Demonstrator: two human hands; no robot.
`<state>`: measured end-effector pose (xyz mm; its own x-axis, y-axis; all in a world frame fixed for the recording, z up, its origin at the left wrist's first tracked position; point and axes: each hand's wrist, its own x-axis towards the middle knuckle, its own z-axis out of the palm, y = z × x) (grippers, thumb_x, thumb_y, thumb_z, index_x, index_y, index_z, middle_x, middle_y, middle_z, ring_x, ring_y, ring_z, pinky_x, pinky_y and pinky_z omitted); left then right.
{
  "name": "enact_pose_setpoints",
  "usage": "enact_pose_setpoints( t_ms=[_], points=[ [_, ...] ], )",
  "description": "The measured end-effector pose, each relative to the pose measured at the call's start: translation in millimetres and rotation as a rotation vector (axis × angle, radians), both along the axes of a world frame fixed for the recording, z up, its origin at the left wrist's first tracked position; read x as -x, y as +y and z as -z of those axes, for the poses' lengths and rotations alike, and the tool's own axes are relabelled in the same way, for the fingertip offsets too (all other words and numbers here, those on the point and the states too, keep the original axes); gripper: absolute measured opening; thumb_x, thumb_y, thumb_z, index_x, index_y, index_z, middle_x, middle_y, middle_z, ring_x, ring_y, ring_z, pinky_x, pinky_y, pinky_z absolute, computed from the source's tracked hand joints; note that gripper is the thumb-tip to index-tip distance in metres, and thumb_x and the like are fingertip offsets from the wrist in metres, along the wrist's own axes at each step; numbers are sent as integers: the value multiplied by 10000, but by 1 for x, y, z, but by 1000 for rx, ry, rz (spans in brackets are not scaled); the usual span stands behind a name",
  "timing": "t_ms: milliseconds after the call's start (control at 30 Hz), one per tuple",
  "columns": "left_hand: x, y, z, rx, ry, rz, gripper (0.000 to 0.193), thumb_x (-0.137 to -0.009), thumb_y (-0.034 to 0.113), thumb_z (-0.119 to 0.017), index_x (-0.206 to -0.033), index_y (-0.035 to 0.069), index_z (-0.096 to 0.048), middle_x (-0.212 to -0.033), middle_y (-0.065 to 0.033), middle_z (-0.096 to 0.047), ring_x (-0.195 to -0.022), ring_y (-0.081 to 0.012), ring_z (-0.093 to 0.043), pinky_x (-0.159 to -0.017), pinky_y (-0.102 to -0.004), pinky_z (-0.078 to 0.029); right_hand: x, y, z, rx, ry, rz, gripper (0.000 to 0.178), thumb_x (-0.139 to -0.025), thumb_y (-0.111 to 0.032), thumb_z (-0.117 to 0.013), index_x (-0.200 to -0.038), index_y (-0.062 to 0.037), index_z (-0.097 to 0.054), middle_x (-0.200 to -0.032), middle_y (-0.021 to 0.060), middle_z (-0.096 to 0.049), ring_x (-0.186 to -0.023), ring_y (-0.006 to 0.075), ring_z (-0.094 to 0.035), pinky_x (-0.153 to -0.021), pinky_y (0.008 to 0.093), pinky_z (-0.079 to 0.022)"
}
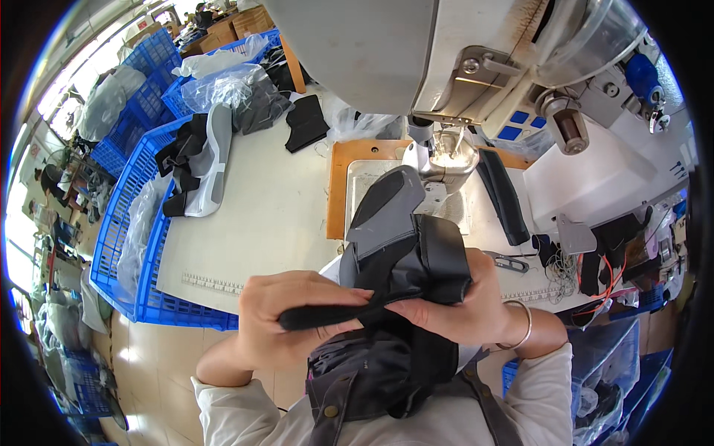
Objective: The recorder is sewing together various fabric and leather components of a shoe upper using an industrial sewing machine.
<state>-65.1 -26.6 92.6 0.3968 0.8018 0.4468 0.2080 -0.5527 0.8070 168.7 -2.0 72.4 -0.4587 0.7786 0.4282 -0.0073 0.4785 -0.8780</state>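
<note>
One sewn piece (383, 238), black and grey, held up between two hands over the near edge of a white table (260, 186), just short of the sewing machine (349, 52). Head view: long axis runs near to far, leaning slightly right; rounded end points toward the machine. Narrow black band (320, 316) at the near end lies crosswise, its rounded tip to the left. Finish: matt grey panels at the far end, dark-edged, seamed across; smooth, slightly glossy black flap (446, 256) standing out at right. Left hand (271, 312): turned inward, thumb and forefinger pinching the band. Right hand (476, 312): thumb pressed on the black material beside the band, other fingers mostly hidden behind the flap; bracelet (530, 327) at the wrist. Both forearms angle inward.
</note>
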Motion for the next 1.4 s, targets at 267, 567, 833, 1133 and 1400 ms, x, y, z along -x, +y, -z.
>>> enact_pose_setpoints(
  t_ms=[267, 567, 833, 1133, 1400],
  points=[
    [-2, 3, 17, -473, 156, -61, 294, -708, 8, -785, -999, 0, -742, -948, -137, -732, -863, -246, -724, -732, -307, -581, 6, -5, 15, -115, 9, 81, 284, -744, -44, -777, -1002, 10, -671, -916, 107, -707, -801, 198, -682, -725, 303, -526],
    [81, 3, 19, -78, -8, -732, 179, -774, 11, -776, -951, 27, -753, -893, -87, -731, -831, -163, -684, -761, -281, -517, -18, 21, 45, -37, -178, 114, 269, -820, -28, -661, -1081, 31, -622, -923, 119, -698, -857, 192, -670, -806, 300, -510],
    [153, 180, -12, -1029, -162, -1088, 206, -828, 3, -737, -1034, 9, -726, -1062, -123, -711, -994, -222, -673, -904, -299, -499, -31, 14, 82, 269, -355, -55, 130, -882, -40, -653, -997, 12, -683, -891, 91, -715, -810, 153, -673, -750, 275, -523],
    [182, 367, 75, -213, 263, -942, 570, -924, 170, -617, -1458, 135, -422, -1503, -227, -386, -1347, -401, -423, -1092, -441, -374, -46, -4, 98, 491, -414, -24, 160, -929, -115, -661, -1043, -8, -692, -918, 76, -725, -871, 129, -686, -764, 264, -538],
    [191, 407, 49, -401, 216, -1150, 400, -949, 141, -514, -1345, 93, -488, -1421, -189, -504, -1163, -408, -582, -933, -474, -488, -48, -1, 105, 608, -403, -29, 171, -955, -100, -623, -1078, 7, -674, -938, 75, -722, -884, 114, -680, -784, 252, -539]
  ],
)
